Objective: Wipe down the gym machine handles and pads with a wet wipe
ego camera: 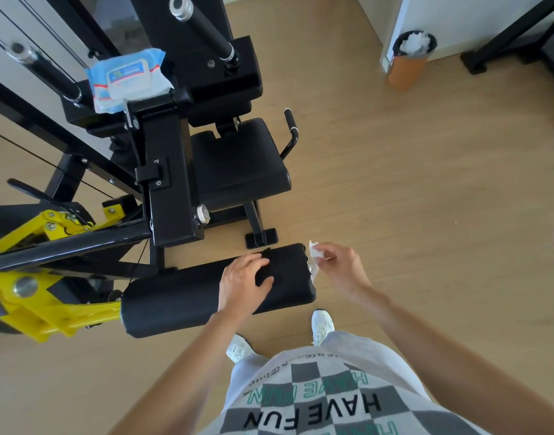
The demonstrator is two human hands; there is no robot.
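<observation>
A black padded roller (175, 296) of the gym machine lies across the lower middle. My left hand (242, 282) rests on its top near the right end, fingers spread and lightly curved. My right hand (338, 266) holds a crumpled white wet wipe (316, 252) against the roller's right end face. Above it is the black seat pad (238, 164) with a short black side handle (291, 130). Two long black handle bars (206, 29) (46, 70) stick up from the frame.
A blue pack of wet wipes (128, 78) sits on the machine's black frame. An orange bin (409, 61) full of used white wipes stands by the wall at the upper right. Yellow machine parts (40, 296) are at the left. Wooden floor (426, 199) lies to the right.
</observation>
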